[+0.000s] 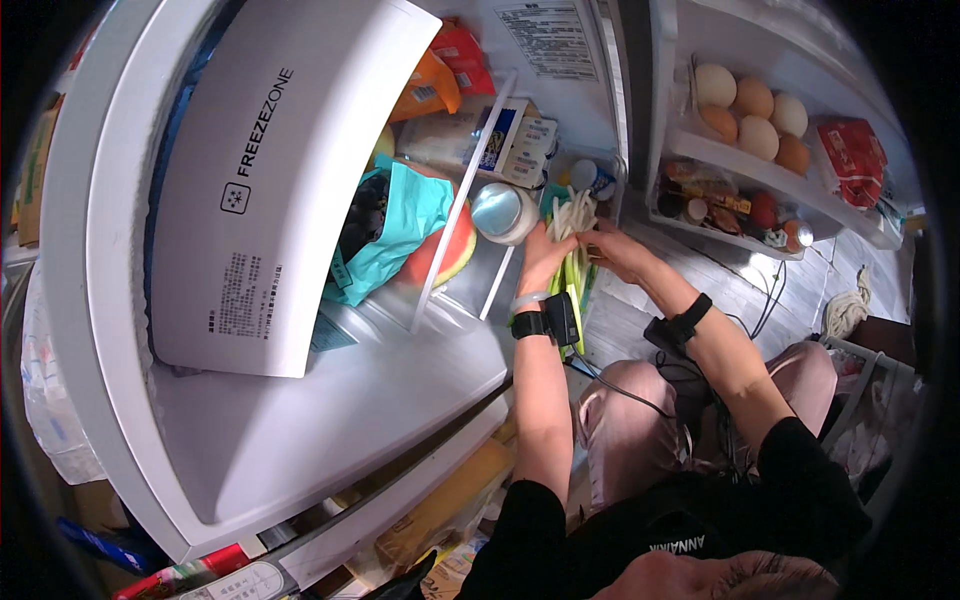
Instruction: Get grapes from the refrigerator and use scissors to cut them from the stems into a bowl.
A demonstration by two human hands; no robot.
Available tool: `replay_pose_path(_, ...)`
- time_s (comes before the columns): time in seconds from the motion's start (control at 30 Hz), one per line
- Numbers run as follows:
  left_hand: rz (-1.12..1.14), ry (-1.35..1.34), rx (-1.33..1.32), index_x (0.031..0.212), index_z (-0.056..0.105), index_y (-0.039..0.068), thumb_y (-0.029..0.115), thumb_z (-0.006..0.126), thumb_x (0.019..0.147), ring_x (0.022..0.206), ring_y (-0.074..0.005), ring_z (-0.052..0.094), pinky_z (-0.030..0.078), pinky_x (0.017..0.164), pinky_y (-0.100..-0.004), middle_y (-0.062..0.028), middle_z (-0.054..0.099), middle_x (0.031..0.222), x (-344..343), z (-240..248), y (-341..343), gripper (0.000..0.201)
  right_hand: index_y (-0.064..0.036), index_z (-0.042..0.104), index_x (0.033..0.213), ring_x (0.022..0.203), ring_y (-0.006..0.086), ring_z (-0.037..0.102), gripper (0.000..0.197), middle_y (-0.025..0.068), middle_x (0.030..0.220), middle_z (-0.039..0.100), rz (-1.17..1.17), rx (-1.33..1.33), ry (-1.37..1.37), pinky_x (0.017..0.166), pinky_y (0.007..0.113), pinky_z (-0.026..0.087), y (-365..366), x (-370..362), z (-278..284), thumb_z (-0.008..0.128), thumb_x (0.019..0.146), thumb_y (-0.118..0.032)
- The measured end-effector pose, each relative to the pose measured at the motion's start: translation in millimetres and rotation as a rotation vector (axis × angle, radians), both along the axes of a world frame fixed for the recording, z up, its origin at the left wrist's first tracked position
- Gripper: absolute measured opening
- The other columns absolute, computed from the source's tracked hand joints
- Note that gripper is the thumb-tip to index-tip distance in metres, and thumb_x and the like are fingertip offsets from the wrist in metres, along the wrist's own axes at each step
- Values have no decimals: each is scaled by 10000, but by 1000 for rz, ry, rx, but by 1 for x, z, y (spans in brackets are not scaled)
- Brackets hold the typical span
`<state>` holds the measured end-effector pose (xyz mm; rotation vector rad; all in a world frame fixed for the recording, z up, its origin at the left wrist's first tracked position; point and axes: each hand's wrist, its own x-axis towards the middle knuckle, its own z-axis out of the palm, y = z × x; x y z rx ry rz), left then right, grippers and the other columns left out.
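Note:
A bunch of scallions [573,212], with long white stems at the far end and green leaves trailing toward me, is held at the open side of the fridge. My left hand [545,256] is closed around it from the left. My right hand [620,250] grips the bunch from the right, with its fingertips partly hidden. Just left of my left hand stands a white jar with a shiny lid [503,212]. Beyond the stems lies a white and blue bottle [592,180]. Farther left, a teal bag [415,210] of dark fruit rests beside a cut watermelon [440,252].
A white freezer flap [270,180] is at the left. Boxed packages [515,145] lie deeper inside. The open door [690,130] on the right carries several eggs [757,137] and a red packet [852,160]. Below, an open drawer [400,500] holds packages. Black cables [770,300] hang near my knees.

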<state>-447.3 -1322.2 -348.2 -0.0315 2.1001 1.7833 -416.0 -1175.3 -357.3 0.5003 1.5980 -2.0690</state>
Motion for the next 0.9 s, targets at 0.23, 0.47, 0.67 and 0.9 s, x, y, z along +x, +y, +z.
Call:
replay_pose_path(0.23, -66, 162, -363, 1272, 326, -7, 19, 671, 641, 1008, -233, 549, 438, 859, -336, -147, 559, 1103, 21, 13, 3, 720, -13, 286, 1337, 940, 174, 504, 595, 116, 1140, 514, 20, -279, 124, 838, 273, 393, -10, 10, 5, 503, 804, -163)
replay_pose_path(0.47, 248, 212, -47, 1298, 320, 36, -12, 670, 649, 1026, -231, 544, 437, 868, -326, -136, 546, 1131, 36, 14, -3, 739, -15, 406, 1270, 1092, 268, 483, 511, 210, 1181, 494, 447, 393, 580, 940, 326, 362, -2, 10, 32, 478, 782, -150)
replay_pose_path(0.67, 423, 404, -25, 1258, 329, 6, -84, 616, 679, 958, -177, 547, 447, 830, -283, -101, 517, 1095, 62, 20, -2, 653, 2, 538, 1082, 1000, 340, 549, 328, 201, 1020, 592, 270, 557, 523, 861, 358, 431, 32, -23, 21, 472, 768, -68)
replay_pose_path(0.9, 612, 485, 31, 1340, 220, 10, -135, 597, 654, 881, -156, 536, 450, 797, -274, -107, 516, 1042, 107, 47, -13, 797, -57, 594, 1005, 1071, 327, 492, 289, 160, 1112, 521, 961, 1137, 838, 830, 397, 461, 3, -29, -12, 555, 719, -70)
